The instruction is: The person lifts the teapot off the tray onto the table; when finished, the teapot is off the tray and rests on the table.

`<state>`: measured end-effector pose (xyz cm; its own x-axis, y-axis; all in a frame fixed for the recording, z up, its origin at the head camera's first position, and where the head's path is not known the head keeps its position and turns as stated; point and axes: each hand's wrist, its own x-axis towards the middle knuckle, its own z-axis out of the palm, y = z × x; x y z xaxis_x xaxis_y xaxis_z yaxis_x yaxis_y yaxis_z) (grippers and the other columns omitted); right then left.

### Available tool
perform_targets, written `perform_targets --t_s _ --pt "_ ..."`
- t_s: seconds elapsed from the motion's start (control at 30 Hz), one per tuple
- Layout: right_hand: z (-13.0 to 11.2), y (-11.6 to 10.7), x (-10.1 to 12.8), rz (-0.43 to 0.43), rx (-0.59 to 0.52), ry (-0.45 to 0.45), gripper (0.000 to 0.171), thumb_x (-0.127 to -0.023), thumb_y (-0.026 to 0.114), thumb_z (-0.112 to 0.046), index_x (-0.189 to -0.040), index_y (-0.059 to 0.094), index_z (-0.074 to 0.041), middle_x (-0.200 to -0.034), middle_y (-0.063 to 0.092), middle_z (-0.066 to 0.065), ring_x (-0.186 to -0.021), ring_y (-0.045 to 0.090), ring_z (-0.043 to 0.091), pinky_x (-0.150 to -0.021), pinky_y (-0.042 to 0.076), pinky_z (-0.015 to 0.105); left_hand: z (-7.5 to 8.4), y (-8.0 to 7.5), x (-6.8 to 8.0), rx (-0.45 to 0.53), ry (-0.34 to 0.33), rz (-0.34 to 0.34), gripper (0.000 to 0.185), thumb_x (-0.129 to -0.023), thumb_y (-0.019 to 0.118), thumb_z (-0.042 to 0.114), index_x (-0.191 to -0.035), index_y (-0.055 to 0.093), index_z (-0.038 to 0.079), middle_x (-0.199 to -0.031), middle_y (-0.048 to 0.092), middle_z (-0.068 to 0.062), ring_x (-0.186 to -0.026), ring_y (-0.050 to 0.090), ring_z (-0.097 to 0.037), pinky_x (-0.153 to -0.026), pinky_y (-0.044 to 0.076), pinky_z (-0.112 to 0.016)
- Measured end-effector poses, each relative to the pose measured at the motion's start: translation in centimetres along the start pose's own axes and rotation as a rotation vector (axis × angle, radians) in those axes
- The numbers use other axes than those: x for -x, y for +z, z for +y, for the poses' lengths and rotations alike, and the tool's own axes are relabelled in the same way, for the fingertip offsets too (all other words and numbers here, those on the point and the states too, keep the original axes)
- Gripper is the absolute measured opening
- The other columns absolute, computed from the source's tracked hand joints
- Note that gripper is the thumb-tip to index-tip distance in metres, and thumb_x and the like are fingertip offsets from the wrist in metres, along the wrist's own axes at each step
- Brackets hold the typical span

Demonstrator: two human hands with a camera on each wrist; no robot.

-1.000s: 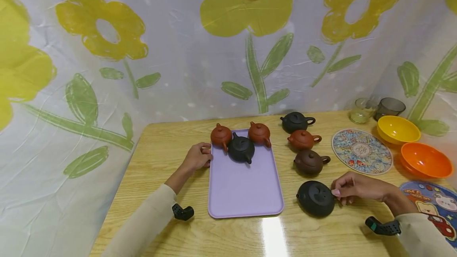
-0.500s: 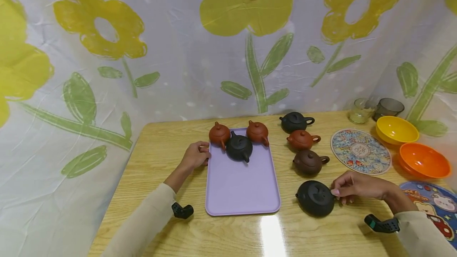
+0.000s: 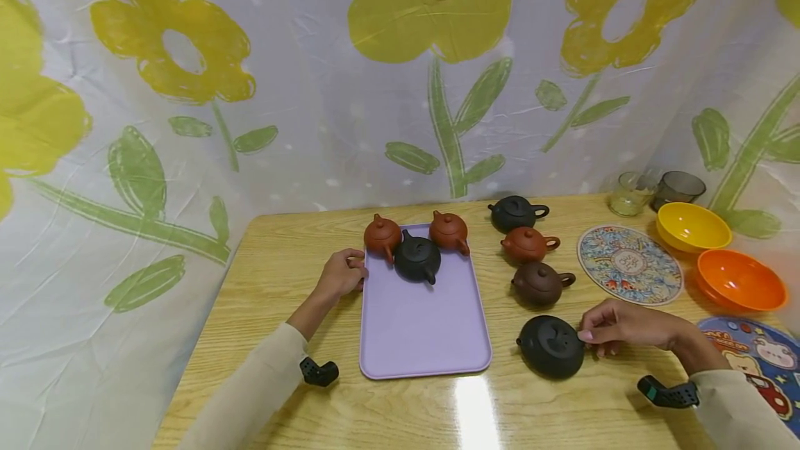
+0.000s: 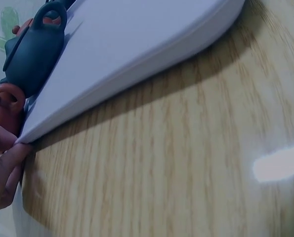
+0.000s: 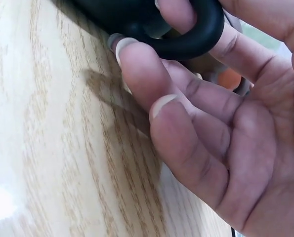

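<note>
Right hand (image 3: 631,328) grips black teapot (image 3: 551,347), spout (image 3: 520,342) pointing left, long axis crosswise.

Pale wood-grain desk (image 3: 281,248), fullest on its right
On it: lilac tray (image 3: 426,339), black teapot (image 3: 550,348), three teapots (image 3: 537,286) behind, round patterned mat (image 3: 630,262), blue mat (image 3: 771,365), yellow bowl (image 3: 694,228), orange bowl (image 3: 741,282), two glasses (image 3: 631,194).

Yellow bowl (image 3: 694,228), orange bowl (image 3: 742,281), 2 cups (image 3: 680,189)

Black teapot (image 5: 119,12) cut off by the right wrist view's top edge
</note>
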<state>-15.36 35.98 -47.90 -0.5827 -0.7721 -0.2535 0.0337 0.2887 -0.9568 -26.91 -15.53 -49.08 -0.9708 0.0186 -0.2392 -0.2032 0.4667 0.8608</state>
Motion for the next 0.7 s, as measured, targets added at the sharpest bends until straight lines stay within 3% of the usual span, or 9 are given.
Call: perform_targets --t_s 0.3,0.7 --pt "0.05 0.19 0.05 0.045 0.003 0.041 0.022 -0.104 0.048 -0.006 -0.1 0.064 0.01 -0.087 0.06 0.031 -0.075 0.066 0.011 -0.062 0.057 0.026 -0.44 -0.59 -0.6 0.043 -0.034 -0.066 0.044 -0.089 0.065 -0.001 -0.132 0.056 -0.002 -0.099 0.063 -0.011 -0.07 0.062 -0.012 -0.061 0.059 -0.022" --pt "-0.31 0.45 -0.45 0.01 0.035 -0.025 0.019 -0.104 0.047 -0.003 -0.099 0.062 0.008 -0.086 0.056 0.034 -0.074 0.067 0.014 -0.06 0.057 0.026 -0.31 -0.74 -0.78 0.033 -0.042 -0.086 0.045 -0.089 0.064 -0.002 -0.133 0.055 -0.002 -0.103 0.064 -0.014 -0.07 0.062 -0.012 -0.062 0.059 -0.022"
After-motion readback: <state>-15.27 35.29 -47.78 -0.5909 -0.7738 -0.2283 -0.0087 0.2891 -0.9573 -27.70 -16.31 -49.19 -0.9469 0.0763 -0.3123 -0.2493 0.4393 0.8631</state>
